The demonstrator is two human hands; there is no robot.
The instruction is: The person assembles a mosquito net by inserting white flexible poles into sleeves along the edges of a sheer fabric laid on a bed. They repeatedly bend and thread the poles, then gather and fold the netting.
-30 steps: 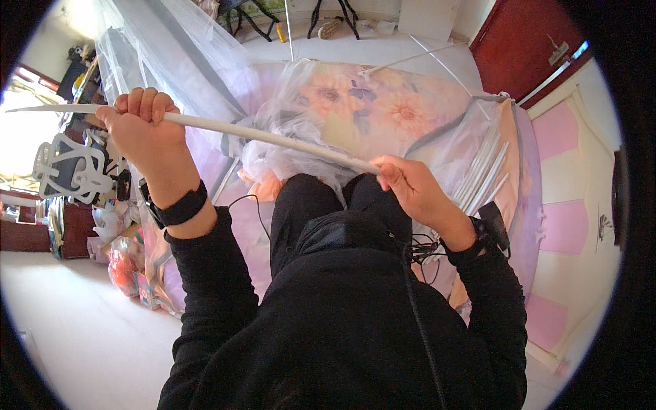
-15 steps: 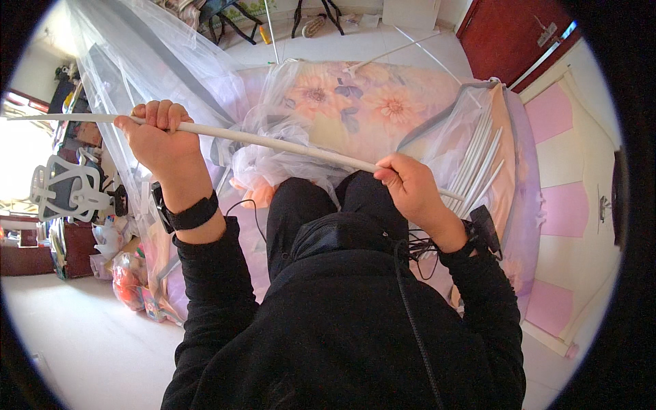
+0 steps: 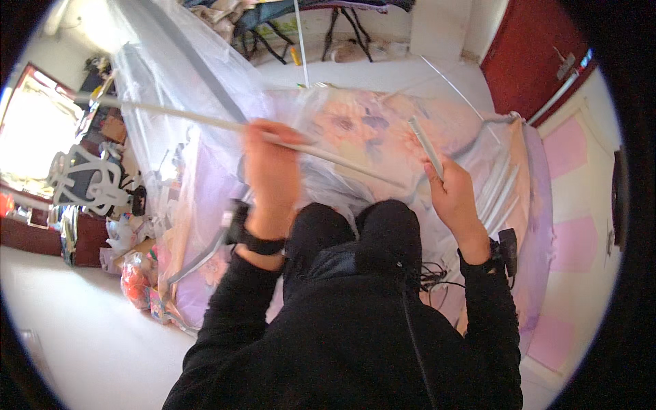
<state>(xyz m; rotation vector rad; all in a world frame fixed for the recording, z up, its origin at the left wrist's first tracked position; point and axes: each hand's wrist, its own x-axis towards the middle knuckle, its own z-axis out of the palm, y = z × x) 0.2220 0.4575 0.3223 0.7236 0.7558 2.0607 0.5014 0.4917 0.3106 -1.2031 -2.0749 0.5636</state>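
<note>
Long pole (image 3: 345,163) is clamped by fingers of left hand (image 3: 273,164), partway along, likely for balance; short tube (image 3: 425,145) is clamped low by right hand (image 3: 453,197), top exposed. Both held over bed (image 3: 335,123).

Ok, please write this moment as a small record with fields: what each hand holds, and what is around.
left hand: grips a long white pole, blurred
right hand: holds a short white tube, slanting upward in the picture
contact: pole and tube are apart
bed: floral bed sheet, with several white poles at right
netting: grey-trimmed white mesh netting, left
background: red-brown door, upper right
</note>
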